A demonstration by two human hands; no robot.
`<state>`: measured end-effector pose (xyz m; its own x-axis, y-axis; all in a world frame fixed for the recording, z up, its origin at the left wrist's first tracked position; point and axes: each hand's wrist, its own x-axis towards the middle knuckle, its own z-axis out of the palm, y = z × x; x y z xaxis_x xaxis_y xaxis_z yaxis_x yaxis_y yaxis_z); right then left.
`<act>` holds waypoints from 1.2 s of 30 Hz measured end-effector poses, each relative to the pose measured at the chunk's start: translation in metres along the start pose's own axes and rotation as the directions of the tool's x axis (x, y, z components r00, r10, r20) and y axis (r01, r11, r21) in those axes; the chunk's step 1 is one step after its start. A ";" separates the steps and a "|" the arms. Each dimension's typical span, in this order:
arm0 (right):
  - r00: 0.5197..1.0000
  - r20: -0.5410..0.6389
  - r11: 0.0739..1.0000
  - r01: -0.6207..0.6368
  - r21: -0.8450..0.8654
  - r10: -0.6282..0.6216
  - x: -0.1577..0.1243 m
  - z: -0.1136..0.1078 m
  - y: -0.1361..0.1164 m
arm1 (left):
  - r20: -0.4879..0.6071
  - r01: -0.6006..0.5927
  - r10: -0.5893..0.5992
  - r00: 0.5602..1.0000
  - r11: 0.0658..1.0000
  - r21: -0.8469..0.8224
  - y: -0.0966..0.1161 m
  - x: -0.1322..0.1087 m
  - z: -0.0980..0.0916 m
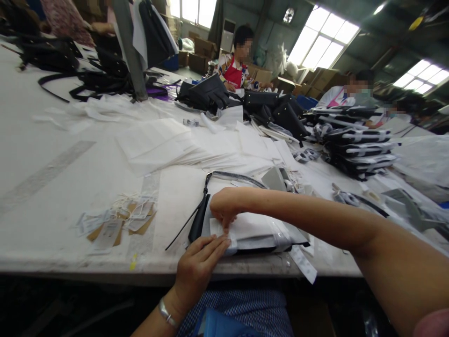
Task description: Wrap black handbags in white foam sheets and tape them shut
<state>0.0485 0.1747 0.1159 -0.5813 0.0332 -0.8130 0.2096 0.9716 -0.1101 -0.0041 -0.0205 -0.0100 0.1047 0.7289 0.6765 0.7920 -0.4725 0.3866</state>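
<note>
A black handbag (199, 220) lies at the front edge of the table, mostly covered by white wrapping paper (259, 229) with clear tape across it. Its strap (238, 175), partly in clear wrap, loops behind it. My left hand (201, 257), with a silver bracelet at the wrist, rests its outstretched fingers flat on the paper near the bag's left end. Just above those fingertips, my right hand (224, 206) is curled, its fingertips pointing down onto the paper. Whatever is between the right fingertips is too small to make out. A printed white strip (303, 264) hangs over the table edge.
Tags with strings (117, 220) lie left of the bag. White paper sheets (196, 145) spread behind it. A grey tape dispenser (275, 179) stands beyond my right forearm. Wrapped bags (361, 145) are stacked at right. Co-workers (235, 70) are across the table.
</note>
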 end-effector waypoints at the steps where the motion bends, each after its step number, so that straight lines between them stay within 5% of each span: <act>1: 1.000 0.014 1.000 -0.006 -0.011 0.006 0.002 -0.001 0.001 | -0.008 0.008 -0.008 1.000 1.000 -0.001 0.000 0.000 0.000; 13: 0.980 -0.188 0.984 -0.092 -0.154 0.062 -0.003 -0.006 0.009 | -0.016 0.023 -0.023 1.000 0.999 0.029 0.001 -0.001 0.005; 18: 0.973 -0.211 0.996 -0.093 0.010 0.093 0.001 -0.004 0.042 | -0.011 0.024 -0.023 1.000 0.999 0.026 0.002 -0.001 0.004; 24: 0.985 -0.145 0.903 -0.020 0.428 0.091 0.011 0.001 0.086 | -0.034 0.023 -0.022 0.999 0.999 0.042 0.002 0.001 0.004; 33: 0.975 -0.163 0.851 -0.046 0.524 0.153 0.017 0.011 0.093 | -0.030 0.010 -0.008 1.000 0.998 0.060 0.001 0.002 0.005; 36: 0.899 -0.310 0.850 -0.113 0.515 0.308 0.005 0.013 0.095 | -0.026 -0.007 0.008 1.000 0.998 0.059 0.000 0.001 0.005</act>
<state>0.0752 0.2639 0.0939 -0.7021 0.4020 -0.5877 0.6490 0.7009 -0.2959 -0.0012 -0.0171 -0.0124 0.0953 0.7118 0.6959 0.8256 -0.4471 0.3441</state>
